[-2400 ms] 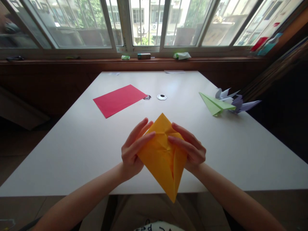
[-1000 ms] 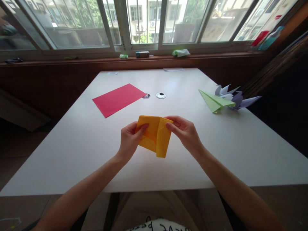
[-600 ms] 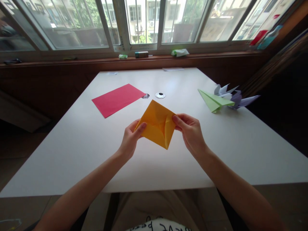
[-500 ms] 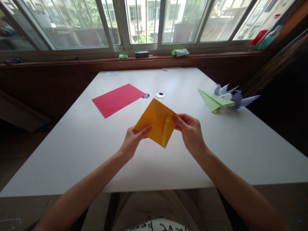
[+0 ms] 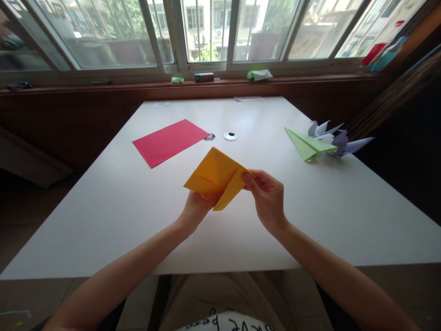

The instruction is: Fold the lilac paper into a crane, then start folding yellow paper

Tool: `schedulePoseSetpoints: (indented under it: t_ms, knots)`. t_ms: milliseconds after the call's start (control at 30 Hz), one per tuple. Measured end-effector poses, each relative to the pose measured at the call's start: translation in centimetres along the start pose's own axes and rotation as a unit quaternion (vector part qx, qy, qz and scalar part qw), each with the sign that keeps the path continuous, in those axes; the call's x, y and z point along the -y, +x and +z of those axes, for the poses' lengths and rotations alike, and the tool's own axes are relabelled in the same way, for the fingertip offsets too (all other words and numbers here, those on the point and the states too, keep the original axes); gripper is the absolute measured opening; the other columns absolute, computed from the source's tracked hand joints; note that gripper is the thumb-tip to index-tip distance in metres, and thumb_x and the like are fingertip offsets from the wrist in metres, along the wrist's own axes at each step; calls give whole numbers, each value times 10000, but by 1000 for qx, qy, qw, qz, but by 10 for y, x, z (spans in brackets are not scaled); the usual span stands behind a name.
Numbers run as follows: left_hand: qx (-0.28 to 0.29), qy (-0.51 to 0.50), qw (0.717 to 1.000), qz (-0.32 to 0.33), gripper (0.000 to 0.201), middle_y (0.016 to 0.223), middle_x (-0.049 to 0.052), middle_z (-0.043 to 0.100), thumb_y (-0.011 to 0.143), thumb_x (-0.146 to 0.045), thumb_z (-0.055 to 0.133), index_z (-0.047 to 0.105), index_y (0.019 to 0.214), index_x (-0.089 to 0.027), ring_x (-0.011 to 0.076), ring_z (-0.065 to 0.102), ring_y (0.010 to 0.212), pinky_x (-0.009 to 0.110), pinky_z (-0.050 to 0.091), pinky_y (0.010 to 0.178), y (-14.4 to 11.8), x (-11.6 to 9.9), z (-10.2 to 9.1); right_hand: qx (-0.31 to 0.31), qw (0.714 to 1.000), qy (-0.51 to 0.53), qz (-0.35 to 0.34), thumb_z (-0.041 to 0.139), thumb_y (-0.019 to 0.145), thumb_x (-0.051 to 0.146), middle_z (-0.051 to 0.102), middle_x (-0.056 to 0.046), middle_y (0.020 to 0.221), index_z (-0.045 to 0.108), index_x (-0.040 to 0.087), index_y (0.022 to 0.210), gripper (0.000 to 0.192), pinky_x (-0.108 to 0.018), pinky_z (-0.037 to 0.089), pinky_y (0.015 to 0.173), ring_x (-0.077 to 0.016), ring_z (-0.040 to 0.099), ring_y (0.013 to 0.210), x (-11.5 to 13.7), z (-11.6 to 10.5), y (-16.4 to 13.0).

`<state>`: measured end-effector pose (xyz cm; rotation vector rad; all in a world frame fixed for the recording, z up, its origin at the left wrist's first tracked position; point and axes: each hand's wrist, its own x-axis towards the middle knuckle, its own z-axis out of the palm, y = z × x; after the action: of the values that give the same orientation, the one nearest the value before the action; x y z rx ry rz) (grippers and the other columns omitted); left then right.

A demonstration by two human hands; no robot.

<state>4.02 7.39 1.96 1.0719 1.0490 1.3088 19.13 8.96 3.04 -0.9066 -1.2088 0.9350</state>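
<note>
A folded sheet of orange-yellow paper (image 5: 214,170) is held above the near middle of the white table, one corner pointing away from me. Its lower right part is bent down along a crease. My right hand (image 5: 267,193) pinches the right corner between thumb and fingers. From below, my left hand (image 5: 196,209) grips the paper's lower side, its fingers mostly hidden beneath the sheet. A flat red sheet of paper (image 5: 168,143) lies beyond and to the left of my hands.
On the white table (image 5: 113,220), a green paper plane (image 5: 310,145) lies at the right beside white and purple folded paper shapes (image 5: 339,140). A round hole fitting (image 5: 230,136) sits mid-table. Small items, including a box (image 5: 204,77), line the windowsill.
My left hand has moved from the paper's left corner to underneath it. The paper has tilted, and its lower right part now folds down. My right hand keeps its pinch, slightly lower.
</note>
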Motion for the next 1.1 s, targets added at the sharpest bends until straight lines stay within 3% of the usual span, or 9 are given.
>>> schedulePoseSetpoints:
  t_ms: [300,433,567,667,767,833,1100]
  knots:
    - [11,13,1000,-12,391,957,67,649,524,-244,807,615,859,-182,256,589,934,344,499,767,1,1,4,-8,1000,19,13,693,726,337,688,23,759,695,237,808,129,-265,578,595,-121,639,674,0,1,-2]
    - [86,-9,994,-71,367,1012,100,656,670,-378,714,633,973,-189,258,639,890,359,514,728,0,2,5,1,1000,25,12,677,743,335,688,31,759,689,241,811,117,-270,567,590,-122,634,663,-1,2,-4]
    - [180,-49,970,-155,425,1080,111,649,680,-369,699,624,1072,-223,215,679,746,305,514,631,-1,8,3,1,1000,-10,-8,672,751,315,683,32,719,687,231,804,101,-251,547,579,-113,617,635,-1,1,-7]
    - [204,-67,961,-176,297,893,74,678,682,-327,673,659,937,-176,134,636,605,225,459,533,-1,11,1,3,1000,-14,-13,668,755,311,682,27,716,685,227,807,100,-255,550,580,-115,613,636,0,2,-9]
    - [184,-55,970,-150,150,599,15,594,674,-269,656,625,680,-122,80,525,468,190,370,443,1,10,0,-4,1000,4,-8,667,757,314,682,25,733,682,228,814,104,-274,563,604,-119,617,648,1,4,-9]
    - [156,-48,979,-122,165,528,-13,533,701,-255,646,582,627,-122,63,478,449,185,344,435,3,7,-1,-9,1000,12,-4,662,762,311,682,21,755,678,227,816,102,-273,565,613,-121,625,668,3,4,-7]
    - [28,-76,997,-13,222,683,-52,548,762,-232,629,515,947,-185,47,480,553,166,388,532,10,-9,-13,48,998,-20,20,670,758,300,657,1,770,629,195,783,115,-277,524,709,-131,626,747,2,-4,5]
